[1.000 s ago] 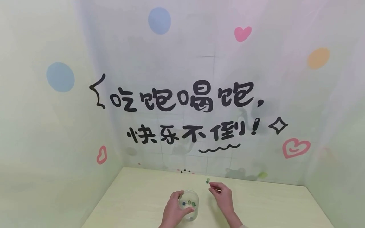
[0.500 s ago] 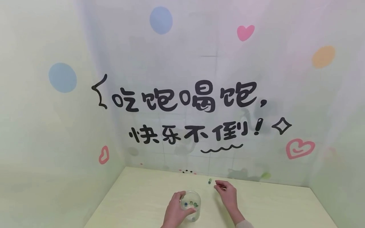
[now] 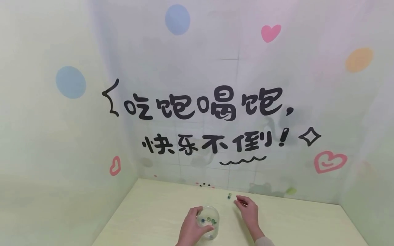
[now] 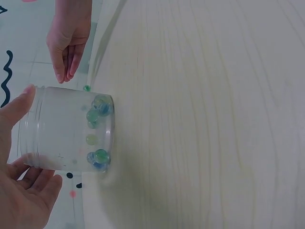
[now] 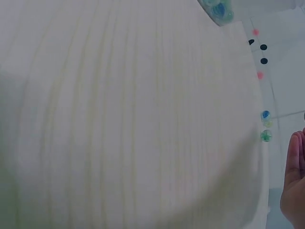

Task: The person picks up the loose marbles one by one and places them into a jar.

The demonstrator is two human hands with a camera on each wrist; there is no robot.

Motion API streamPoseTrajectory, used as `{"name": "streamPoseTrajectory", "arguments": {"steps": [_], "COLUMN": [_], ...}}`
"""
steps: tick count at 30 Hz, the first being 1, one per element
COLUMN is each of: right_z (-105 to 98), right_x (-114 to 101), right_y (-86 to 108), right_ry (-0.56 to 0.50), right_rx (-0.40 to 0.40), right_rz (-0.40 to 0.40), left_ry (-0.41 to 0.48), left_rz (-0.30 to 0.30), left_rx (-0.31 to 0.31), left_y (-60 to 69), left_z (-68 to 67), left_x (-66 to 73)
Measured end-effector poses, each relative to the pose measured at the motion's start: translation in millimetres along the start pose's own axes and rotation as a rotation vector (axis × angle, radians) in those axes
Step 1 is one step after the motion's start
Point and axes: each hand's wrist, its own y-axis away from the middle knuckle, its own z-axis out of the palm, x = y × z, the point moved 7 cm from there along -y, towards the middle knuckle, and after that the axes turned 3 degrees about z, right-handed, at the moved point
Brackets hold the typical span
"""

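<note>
My left hand (image 3: 191, 226) grips a clear plastic jar (image 3: 212, 229), thumb and fingers on either side near its rim. In the left wrist view several glass marbles (image 4: 101, 155), blue, green and yellowish, lie at the bottom of the jar. My right hand (image 3: 249, 212) hovers over the back of the table, fingers fairly straight and tips drawn close together. I see nothing between those tips. Just left of them, apart from the hand, a small group of marbles (image 3: 229, 196) lies on the table; the right wrist view shows a blue marble (image 5: 266, 115), a yellowish one and a green marble (image 5: 266, 136).
The pale wood-grain table (image 3: 154, 212) meets a printed backdrop (image 3: 197, 68) close behind the marbles. Black lettering, hearts and dots cover that backdrop. Side walls (image 3: 37, 153) rise at left and right.
My right hand has drawn slightly to the right, away from the loose marbles. The left hand keeps its hold on the jar. The head view has shifted a little.
</note>
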Motion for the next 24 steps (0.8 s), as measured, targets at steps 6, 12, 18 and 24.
{"name": "streamPoseTrajectory", "arguments": {"steps": [6, 12, 18, 24], "right_z": [3, 2, 6, 13], "right_x": [6, 14, 20, 30], "right_y": [-4.5, -10.6, -15.0, -18.3], "right_ry": [-0.012, -0.005, -0.025, -0.003], "right_rx": [0.005, 0.039, 0.003, -0.046], "right_rz": [0.028, 0.066, 0.084, 0.108], "left_ry": [-0.007, 0.022, 0.023, 0.014], "left_rz": [-0.003, -0.011, -0.018, -0.023], "left_rx": [0.006, -0.003, -0.005, -0.014], "left_y": [-1.6, -0.4, -1.2, -3.3], "left_z": [-0.1, 1.5, 2.1, 1.9], "left_x": [-0.2, 0.0, -1.5, -3.7]}}
